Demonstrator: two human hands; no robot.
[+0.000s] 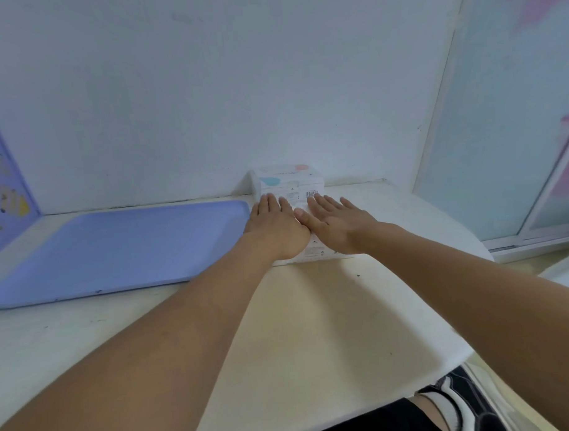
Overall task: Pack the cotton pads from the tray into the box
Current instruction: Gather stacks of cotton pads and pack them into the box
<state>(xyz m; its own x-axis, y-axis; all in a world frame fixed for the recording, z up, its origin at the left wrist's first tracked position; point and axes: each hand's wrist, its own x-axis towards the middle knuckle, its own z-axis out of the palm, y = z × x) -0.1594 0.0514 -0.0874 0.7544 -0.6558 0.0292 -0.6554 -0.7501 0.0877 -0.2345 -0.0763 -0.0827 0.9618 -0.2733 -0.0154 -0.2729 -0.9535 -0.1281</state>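
Your worktop [312,311] carries everything here, a pale surface set against the white wall, and on it, well to the left of your fingers, lies the lavender tray [116,247]. Its flat bed shows no cotton pads at all, so as far as can be seen the emptying of it is done. Directly under your fingers sits the white cotton pad box [288,183], pushed back near the wall, with pastel blobs and a barcode printed on it; the upright part stands just beyond your fingertips, and a flatter white part with small print lies beneath your palms toward you. Whether that lower part is a lid, a flap or a second pack cannot be told, and no pads can be seen, so they are presumably inside. Your left hand [277,225] and right hand [333,223] lie side by side, touching at the thumbs, with fingers [328,202] straight and spread only narrowly, pressing flat on the box and gripping nothing. That reads as the closing or flattening step, so the task looks nearly finished: what seems left is to confirm the box is shut and lift your hands away.
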